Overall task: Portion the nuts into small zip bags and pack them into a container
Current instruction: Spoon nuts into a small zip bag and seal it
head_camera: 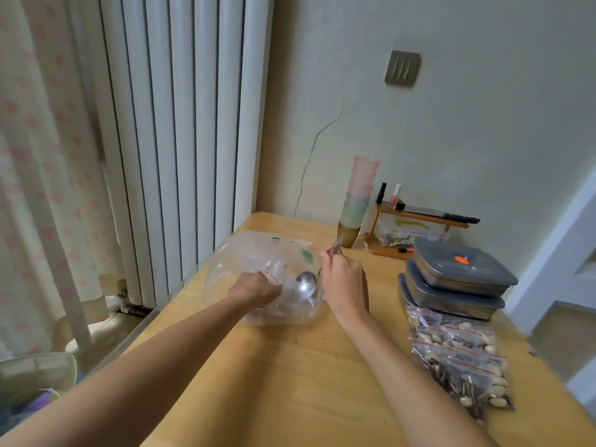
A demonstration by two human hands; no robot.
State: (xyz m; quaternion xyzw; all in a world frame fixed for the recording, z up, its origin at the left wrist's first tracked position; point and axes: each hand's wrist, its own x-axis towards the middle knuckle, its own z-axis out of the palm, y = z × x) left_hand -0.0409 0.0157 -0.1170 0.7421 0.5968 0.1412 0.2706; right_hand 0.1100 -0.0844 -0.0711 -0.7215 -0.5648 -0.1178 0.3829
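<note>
On the wooden table [322, 382] a large clear plastic bag [258, 262] lies puffed up near the far left corner, its mouth turned toward the right. The left hand [254, 290] is curled around a small zip bag [274, 275] with a red line at its top — held against the big bag, so its exact outline is hard to make out. The right hand [343, 279] grips the handle of a metal spoon [306, 282]; the spoon's long axis runs from upper right down to lower left, the handle tip poking up past the fingers and the bowl pointing toward the left hand, just beside the small bag's opening. Whether the bowl holds any nuts cannot be told.

At the right edge, filled zip bags of nuts [461, 359] lie in an overlapping pile, running roughly front to back. Just behind them stand 3 stacked metal containers with grey lids [458, 279], the pile touching the lowest one.
</note>
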